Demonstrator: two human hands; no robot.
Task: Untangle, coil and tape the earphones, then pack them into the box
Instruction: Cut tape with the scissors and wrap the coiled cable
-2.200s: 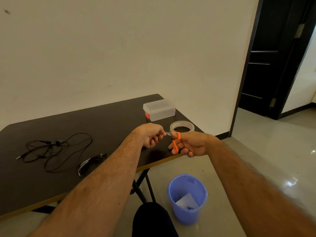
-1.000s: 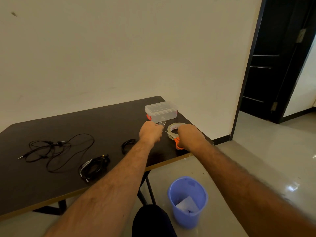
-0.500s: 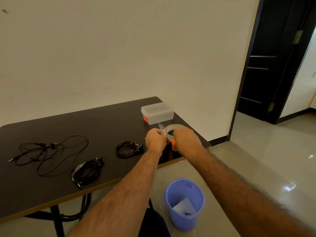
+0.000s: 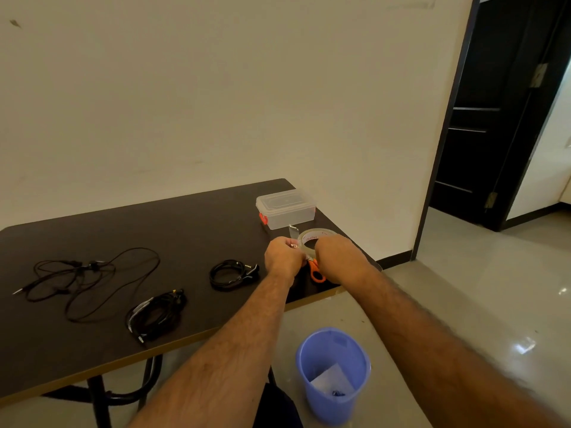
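Gripping orange-handled scissors (image 4: 315, 269), the right hand (image 4: 338, 254) is curled shut over the tape roll (image 4: 321, 233), while the left hand (image 4: 283, 257) is closed beside it, fingertips pinched, apparently on a strip of clear tape; what it holds is too small to confirm. Both hands work at the right end of a dark table (image 4: 92, 359), with a short tape tail standing up behind them. At the far corner sits the clear box (image 4: 285, 209), lid on. One set of earphones (image 4: 88, 278) sprawls loose at the left; a bulkier black bundle (image 4: 156, 315) lies near the front edge; a neat coil (image 4: 232, 273) rests just left of the hands. On this showing, coiling is partly done, taping is under way, and untangling the loose set and all packing remain. A blue bin (image 4: 333, 372) stands on the floor below.
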